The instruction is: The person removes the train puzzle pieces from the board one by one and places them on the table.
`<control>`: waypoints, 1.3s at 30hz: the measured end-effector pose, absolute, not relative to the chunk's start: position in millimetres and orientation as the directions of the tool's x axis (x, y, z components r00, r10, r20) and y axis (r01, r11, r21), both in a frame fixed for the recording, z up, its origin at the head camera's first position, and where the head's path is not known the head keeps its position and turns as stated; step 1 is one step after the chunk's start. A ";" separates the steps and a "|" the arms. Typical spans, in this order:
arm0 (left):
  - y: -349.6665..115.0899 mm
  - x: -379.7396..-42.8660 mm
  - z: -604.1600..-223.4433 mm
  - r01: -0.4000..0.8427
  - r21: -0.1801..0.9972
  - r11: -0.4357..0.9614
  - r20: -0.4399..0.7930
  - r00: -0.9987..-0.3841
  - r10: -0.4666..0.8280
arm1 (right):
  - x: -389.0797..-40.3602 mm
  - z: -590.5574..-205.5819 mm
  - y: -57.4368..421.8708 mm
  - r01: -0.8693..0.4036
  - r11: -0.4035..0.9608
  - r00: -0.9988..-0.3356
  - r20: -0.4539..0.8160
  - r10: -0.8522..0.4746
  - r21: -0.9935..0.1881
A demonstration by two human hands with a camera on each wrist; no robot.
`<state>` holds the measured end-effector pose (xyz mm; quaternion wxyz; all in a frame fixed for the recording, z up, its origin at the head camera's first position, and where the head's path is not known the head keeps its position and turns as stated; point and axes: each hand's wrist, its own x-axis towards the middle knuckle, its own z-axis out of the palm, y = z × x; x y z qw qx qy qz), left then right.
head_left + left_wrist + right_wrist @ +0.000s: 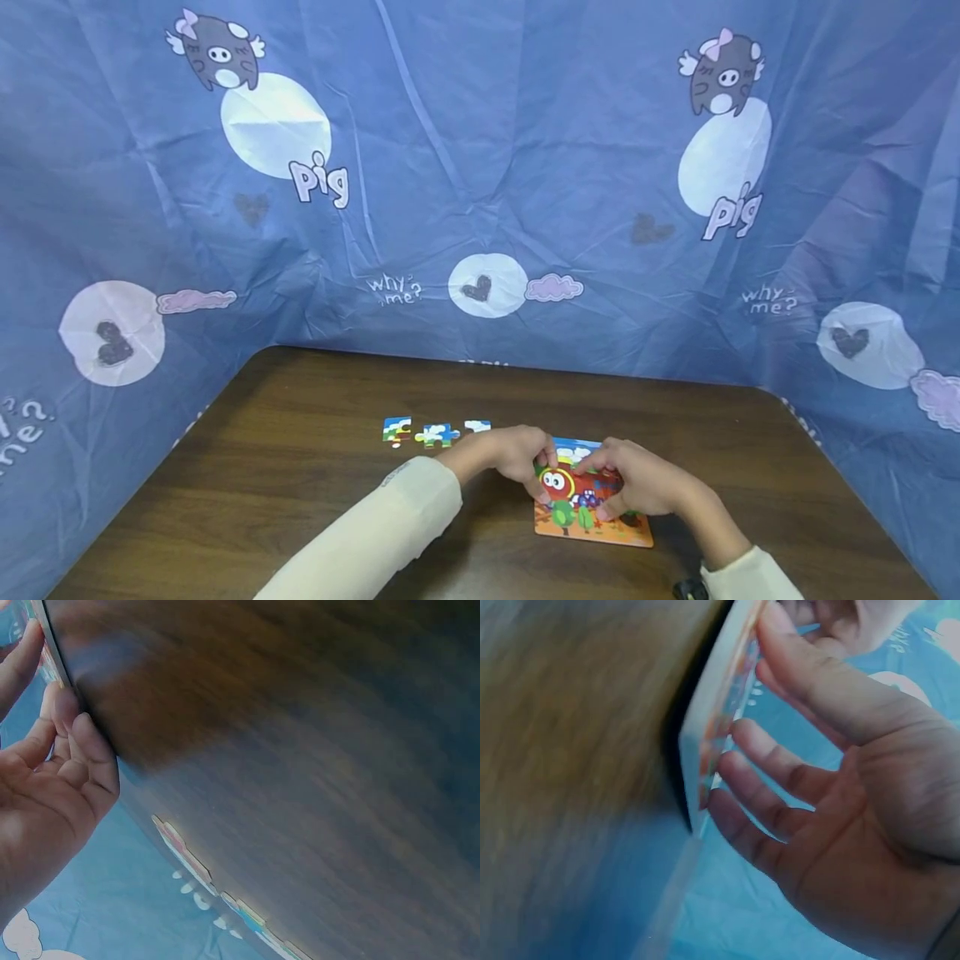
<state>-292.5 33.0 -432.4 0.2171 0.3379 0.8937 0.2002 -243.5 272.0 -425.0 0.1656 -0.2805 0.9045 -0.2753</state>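
The puzzle (pixel 580 498) is lying on the table's (pixel 300 467) right side. The left hand (pixel 519 452) is bending its fingers there, grip unclear; the right hand's (pixel 642 481) loose fingers are only touching it. Pushing hard could be breaking it apart.
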 end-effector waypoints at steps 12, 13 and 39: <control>32.4 -289.0 -427.5 0.504 0.504 0.701 -0.268 -0.681 0.682 | -239.2 -430.6 274.8 -0.447 0.727 -0.808 -0.113 -0.578 -0.521; 32.4 -288.7 -427.2 0.502 0.505 0.702 -0.269 -0.681 0.681 | -239.4 -430.9 274.9 -0.444 0.728 -0.809 -0.115 -0.576 -0.522; 32.3 -287.5 -430.3 0.545 0.519 0.658 -0.140 -0.705 0.695 | -236.0 -431.8 273.1 -0.422 0.747 -0.827 -0.120 -0.549 -0.514</control>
